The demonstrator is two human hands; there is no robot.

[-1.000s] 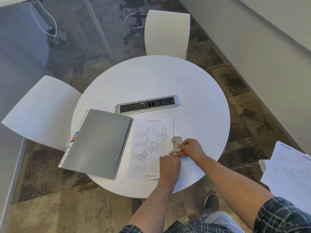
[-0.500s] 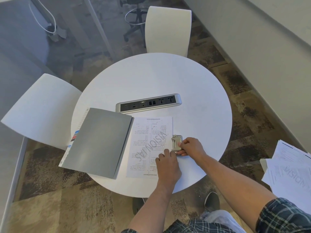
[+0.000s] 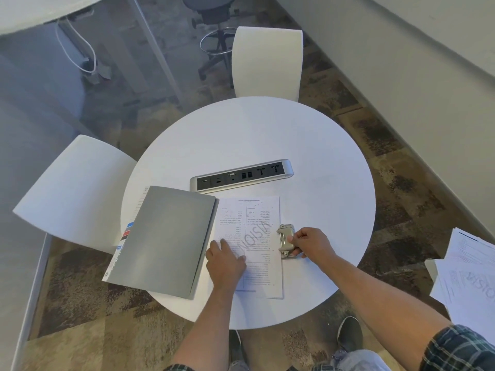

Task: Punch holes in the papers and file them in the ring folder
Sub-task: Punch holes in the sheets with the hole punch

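- Pinning the paper [image 3: 251, 236] flat on the surface [image 3: 308, 145], left hand [image 3: 226, 262] spread with straight fingers.
- Right hand [image 3: 310, 243] grips the punch [image 3: 286, 241] at the sheet's right edge.
- Paper looks thin and floppy, likely to slide; best pressed flat.
- Punch looks rigid metal; grip its lever.
- Folder [image 3: 163, 239] lies just left.

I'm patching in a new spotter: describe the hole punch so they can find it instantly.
Start at the round white table and find the printed sheet lying beside the grey folder. The hole punch sits on that sheet's right edge, gripped by the right hand. It is the only small metal, beige-topped tool there, much shorter than the socket strip behind it.
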